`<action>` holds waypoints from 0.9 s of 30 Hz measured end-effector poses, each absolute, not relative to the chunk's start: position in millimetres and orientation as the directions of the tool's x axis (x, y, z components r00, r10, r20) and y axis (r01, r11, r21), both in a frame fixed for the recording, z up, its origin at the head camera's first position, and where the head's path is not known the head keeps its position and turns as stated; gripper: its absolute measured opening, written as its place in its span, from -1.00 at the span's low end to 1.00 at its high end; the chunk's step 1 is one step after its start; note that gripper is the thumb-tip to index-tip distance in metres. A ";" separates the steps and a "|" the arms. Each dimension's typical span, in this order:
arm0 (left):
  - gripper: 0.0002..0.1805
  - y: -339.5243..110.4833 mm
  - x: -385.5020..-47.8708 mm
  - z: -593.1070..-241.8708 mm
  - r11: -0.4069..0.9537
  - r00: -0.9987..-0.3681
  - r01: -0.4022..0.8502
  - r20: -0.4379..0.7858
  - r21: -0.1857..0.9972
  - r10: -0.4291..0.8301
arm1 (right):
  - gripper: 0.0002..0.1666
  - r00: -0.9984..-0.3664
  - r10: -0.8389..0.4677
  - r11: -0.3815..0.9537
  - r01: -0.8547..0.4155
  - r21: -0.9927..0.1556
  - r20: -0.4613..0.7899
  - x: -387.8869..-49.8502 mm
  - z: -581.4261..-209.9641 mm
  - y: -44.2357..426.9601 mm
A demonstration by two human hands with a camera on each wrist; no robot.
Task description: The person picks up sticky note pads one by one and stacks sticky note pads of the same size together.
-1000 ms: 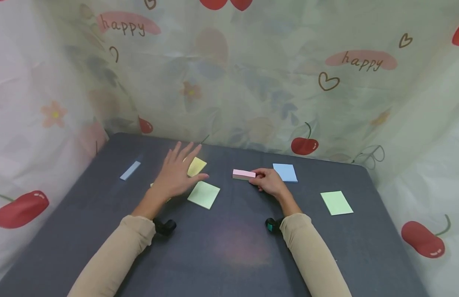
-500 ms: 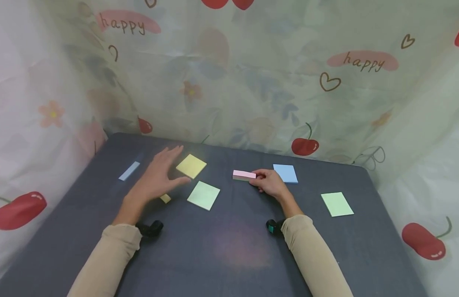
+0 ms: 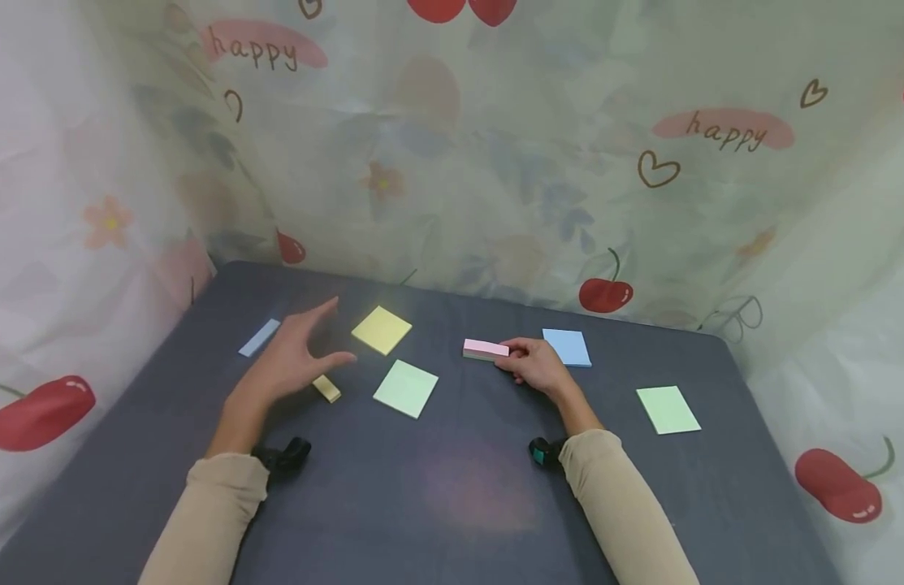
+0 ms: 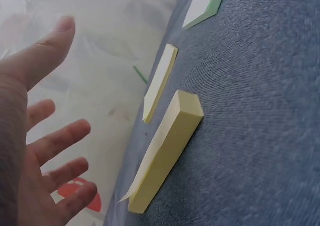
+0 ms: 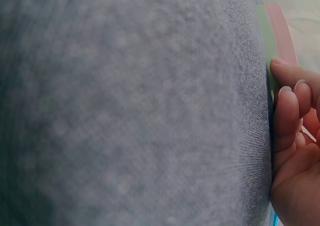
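In the head view, my right hand [image 3: 541, 366] pinches the right end of a narrow pink sticky-note pad [image 3: 486, 347]. A narrow green pad [image 5: 265, 31] lies stacked against the pink one in the right wrist view. My left hand [image 3: 279, 361] hovers with fingers spread and thumb apart, holding nothing. Close under that hand lies a narrow yellow sticky-note pad [image 3: 326, 388], partly covered by it; in the left wrist view this yellow block [image 4: 167, 151] has its top sheet lifting at one end. A narrow blue pad [image 3: 259, 337] sits just beyond the left hand.
Square sticky-note pads lie about the dark table [image 3: 437, 504]: yellow [image 3: 382, 330], pale green [image 3: 406, 389] between the hands, blue [image 3: 567, 347] behind the right hand, and another green [image 3: 668, 409] at the right. A printed curtain [image 3: 481, 203] surrounds the table's back and sides.
My left hand has drawn left and back, uncovering the square yellow pad and part of the narrow yellow one. The right hand keeps its pinch on the pink pad in place.
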State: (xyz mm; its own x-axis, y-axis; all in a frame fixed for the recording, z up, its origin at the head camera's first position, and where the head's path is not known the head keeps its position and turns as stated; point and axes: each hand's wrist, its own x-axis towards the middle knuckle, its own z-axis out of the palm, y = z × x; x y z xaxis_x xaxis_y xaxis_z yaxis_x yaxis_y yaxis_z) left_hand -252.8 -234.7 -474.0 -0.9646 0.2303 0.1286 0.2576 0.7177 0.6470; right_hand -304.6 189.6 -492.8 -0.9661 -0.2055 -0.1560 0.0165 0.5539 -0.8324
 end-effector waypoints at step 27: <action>0.02 -273.9 -242.2 -498.1 0.622 -0.965 0.191 0.030 0.759 0.259 | -0.55 -0.970 -0.197 0.548 0.013 -0.836 -0.145 -305.0 -497.1 191.3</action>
State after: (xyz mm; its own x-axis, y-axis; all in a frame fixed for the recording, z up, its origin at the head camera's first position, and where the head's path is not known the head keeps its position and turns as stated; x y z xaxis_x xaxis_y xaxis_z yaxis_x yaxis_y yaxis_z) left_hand -242.2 -273.9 -498.1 -0.9654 0.2590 0.0304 0.1908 0.6224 0.7591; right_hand -305.0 191.3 -497.1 -0.9696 -0.1974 -0.1448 0.0134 0.5478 -0.8365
